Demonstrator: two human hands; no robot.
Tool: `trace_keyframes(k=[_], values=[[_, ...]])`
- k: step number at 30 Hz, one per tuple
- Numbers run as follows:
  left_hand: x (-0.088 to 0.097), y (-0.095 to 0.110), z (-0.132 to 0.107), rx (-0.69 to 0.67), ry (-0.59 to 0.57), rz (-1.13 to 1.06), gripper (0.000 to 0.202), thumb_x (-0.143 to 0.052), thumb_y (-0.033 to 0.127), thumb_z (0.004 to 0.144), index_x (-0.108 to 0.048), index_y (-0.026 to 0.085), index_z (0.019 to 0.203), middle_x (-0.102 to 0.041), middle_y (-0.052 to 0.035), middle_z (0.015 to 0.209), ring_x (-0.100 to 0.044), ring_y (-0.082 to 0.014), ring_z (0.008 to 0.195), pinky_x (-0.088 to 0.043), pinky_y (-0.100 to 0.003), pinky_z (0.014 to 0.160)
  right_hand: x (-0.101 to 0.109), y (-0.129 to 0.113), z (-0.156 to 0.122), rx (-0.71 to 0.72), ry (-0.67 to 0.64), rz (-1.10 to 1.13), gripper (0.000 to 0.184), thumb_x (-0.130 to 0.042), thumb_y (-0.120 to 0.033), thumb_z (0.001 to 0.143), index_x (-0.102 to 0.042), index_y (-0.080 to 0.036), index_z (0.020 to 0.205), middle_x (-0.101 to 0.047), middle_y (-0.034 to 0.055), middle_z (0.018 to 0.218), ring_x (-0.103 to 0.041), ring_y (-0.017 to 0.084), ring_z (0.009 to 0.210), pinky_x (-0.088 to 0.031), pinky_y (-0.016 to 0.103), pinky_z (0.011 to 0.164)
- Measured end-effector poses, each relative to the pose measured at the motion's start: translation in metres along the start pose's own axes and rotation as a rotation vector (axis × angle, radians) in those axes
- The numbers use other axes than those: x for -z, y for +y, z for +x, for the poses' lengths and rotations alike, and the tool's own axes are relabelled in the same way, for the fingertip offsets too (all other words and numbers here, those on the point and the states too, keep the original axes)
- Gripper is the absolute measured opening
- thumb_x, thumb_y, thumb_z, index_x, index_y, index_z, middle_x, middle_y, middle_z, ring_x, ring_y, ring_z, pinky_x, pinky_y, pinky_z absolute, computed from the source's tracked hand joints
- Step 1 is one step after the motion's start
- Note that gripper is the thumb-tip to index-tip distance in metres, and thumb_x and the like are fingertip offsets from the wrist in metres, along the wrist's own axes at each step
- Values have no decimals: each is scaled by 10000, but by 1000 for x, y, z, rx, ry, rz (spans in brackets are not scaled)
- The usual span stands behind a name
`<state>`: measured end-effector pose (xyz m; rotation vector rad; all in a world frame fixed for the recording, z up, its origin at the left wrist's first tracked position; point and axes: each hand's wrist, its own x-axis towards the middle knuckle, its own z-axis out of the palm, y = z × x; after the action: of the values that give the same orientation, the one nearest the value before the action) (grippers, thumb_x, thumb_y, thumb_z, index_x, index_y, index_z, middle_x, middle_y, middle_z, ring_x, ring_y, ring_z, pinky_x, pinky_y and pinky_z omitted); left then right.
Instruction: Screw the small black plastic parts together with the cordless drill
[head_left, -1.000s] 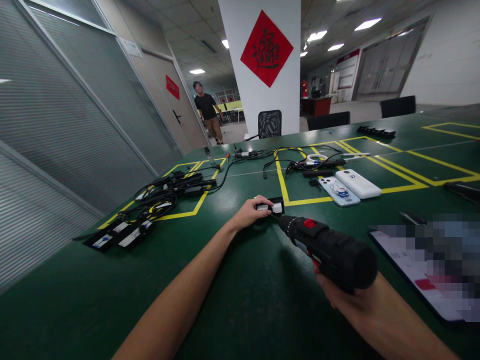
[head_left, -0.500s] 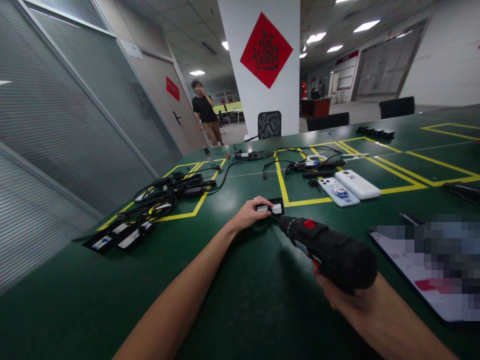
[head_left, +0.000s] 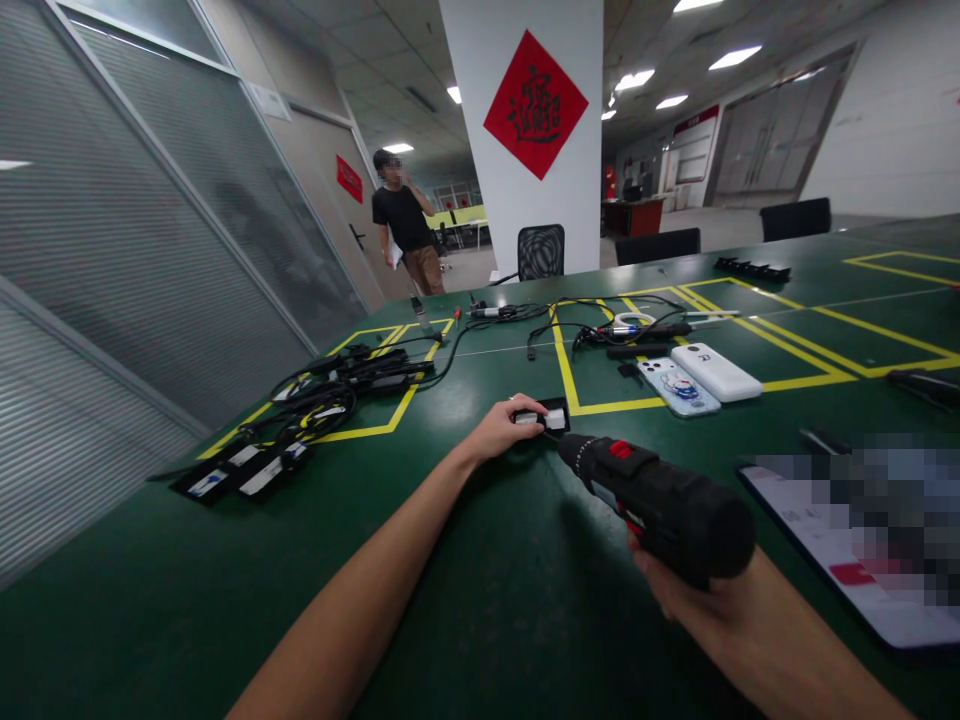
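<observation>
My right hand (head_left: 679,585) is wrapped round the grip of a black cordless drill (head_left: 645,495) with red buttons. The drill points left and away, and its bit reaches a small black piece with white blocks (head_left: 556,418) on the green table. My left hand (head_left: 511,425) grips that piece from its left side, fingers bent over it, hiding part of it. Whether the bit touches a screw is too small to tell.
Tangled black cables with flat pads (head_left: 352,375) lie at the left. A patterned phone (head_left: 679,387), a white power bank (head_left: 716,372) and more cables (head_left: 645,328) lie ahead to the right. A tablet (head_left: 817,540) is at the right edge. A person (head_left: 405,220) stands beyond the table.
Both hands, the drill and the black piece stay almost where they were. The person in the background has shifted slightly left, with something white now visible in one hand.
</observation>
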<state>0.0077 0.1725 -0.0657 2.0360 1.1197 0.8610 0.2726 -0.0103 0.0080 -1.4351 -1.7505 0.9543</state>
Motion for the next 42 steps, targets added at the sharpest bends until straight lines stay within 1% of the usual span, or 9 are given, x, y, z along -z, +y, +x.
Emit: trace_keyframes(k=[7, 13, 20, 27, 31, 35, 38, 40, 42], values=[[-1, -3, 0, 19, 11, 16, 270, -637, 272, 719, -660, 195, 977, -587, -41, 1015, -551, -188, 923, -426, -290, 823, -2, 1, 0, 29, -7, 38, 309, -552, -378, 776, -659, -192, 998, -721, 45, 763, -679, 228, 779, -565, 307, 689], [-1, -3, 0, 8, -2, 3, 270, -636, 269, 725, -653, 202, 986, -578, -38, 1019, -549, -186, 924, -422, -284, 819, -3, 5, -1, 10, 11, 30, 326, -568, -390, 764, -658, -189, 1004, -722, 58, 881, -676, 234, 812, -565, 296, 669], [0, -4, 0, 2, -8, -9, 267, -637, 270, 726, -650, 202, 985, -567, -38, 1017, -545, -190, 941, -412, -292, 845, -1, -2, 0, 17, 1, 55, 280, -568, -365, 766, -659, -195, 969, -727, 41, 808, -684, 220, 750, -564, 295, 665], [0, -6, 1, 4, -9, -4, 269, -640, 261, 728, -646, 201, 991, -562, -39, 1017, -544, -187, 932, -412, -284, 827, -2, 2, -1, -5, 0, 37, 286, -562, -353, 772, -645, -205, 1002, -726, 36, 791, -683, 209, 690, -562, 287, 610], [-1, -5, 1, 3, -5, 21, 267, -632, 245, 727, -644, 194, 989, -567, -34, 1001, -545, -182, 923, -415, -280, 825, -1, 5, 0, -16, -30, 19, 307, -561, -346, 774, -630, -190, 1028, -726, 49, 827, -686, 216, 733, -565, 295, 639], [-1, -2, 0, 8, -1, 45, 274, -617, 221, 724, -641, 184, 994, -572, -34, 1013, -547, -176, 911, -428, -277, 817, 0, 2, 0, -10, -57, 62, 334, -558, -314, 771, -610, -176, 1071, -724, 52, 845, -685, 215, 759, -565, 295, 657], [-1, 1, -1, 4, 0, 46, 270, -615, 213, 721, -642, 180, 988, -572, -35, 1013, -551, -170, 897, -432, -275, 815, 1, -3, 0, 1, -66, 79, 303, -554, -296, 771, -615, -171, 1041, -721, 43, 825, -680, 202, 749, -557, 283, 669], [-1, 1, -1, 4, 8, 39, 265, -615, 210, 718, -645, 184, 981, -571, -33, 1008, -553, -168, 890, -435, -278, 817, 2, -6, 0, 3, -60, 67, 276, -548, -299, 772, -621, -169, 1004, -712, 32, 776, -671, 188, 685, -549, 264, 614], [-1, 0, -1, 0, 13, 24, 263, -621, 206, 711, -648, 187, 972, -571, -34, 1011, -554, -170, 893, -438, -284, 824, 3, -8, -2, -9, -39, 41, 255, -547, -315, 768, -630, -176, 964, -677, 4, 646, -637, 168, 562, -518, 242, 505]])
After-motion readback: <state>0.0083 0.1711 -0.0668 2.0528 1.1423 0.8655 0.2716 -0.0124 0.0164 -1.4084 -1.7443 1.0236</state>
